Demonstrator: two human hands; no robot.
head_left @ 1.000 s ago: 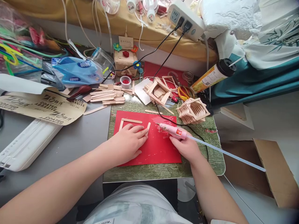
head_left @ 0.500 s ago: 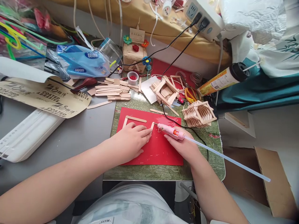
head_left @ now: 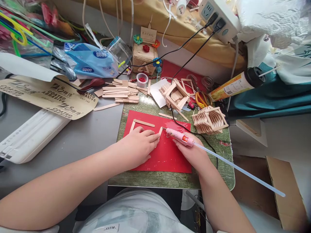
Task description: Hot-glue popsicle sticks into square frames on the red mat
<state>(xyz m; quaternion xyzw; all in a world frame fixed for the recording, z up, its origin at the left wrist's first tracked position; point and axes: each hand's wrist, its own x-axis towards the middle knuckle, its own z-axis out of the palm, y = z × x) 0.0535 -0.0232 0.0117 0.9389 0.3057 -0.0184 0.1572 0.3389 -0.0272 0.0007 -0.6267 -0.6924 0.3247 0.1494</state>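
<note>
My left hand [head_left: 139,145] rests on a red sheet [head_left: 170,158], its fingertips pressing a wooden craft stick [head_left: 161,130] that pokes out past them. My right hand [head_left: 193,150] is wrapped around a pink hot glue gun [head_left: 178,135]. The glue gun's nozzle is at the upper end of that craft stick; whether it touches, I cannot tell. A long translucent glue stick [head_left: 239,168] sticks out of the gun's back toward the lower right. Two craft sticks joined in a corner [head_left: 144,123] lie beyond my left hand, partly hidden by it.
Behind the sheet lie piled craft sticks [head_left: 116,92] and a stacked stick frame [head_left: 176,94]. Another stick stack [head_left: 210,119] stands at the right. The gun's black cord [head_left: 173,116] crosses the table. A drink cup [head_left: 236,84] leans at the right, near pliers [head_left: 200,99].
The whole view has shifted slightly, with the background things now a little further right. Both hands, the glue gun and the craft stick keep almost the same positions on the sheet.
</note>
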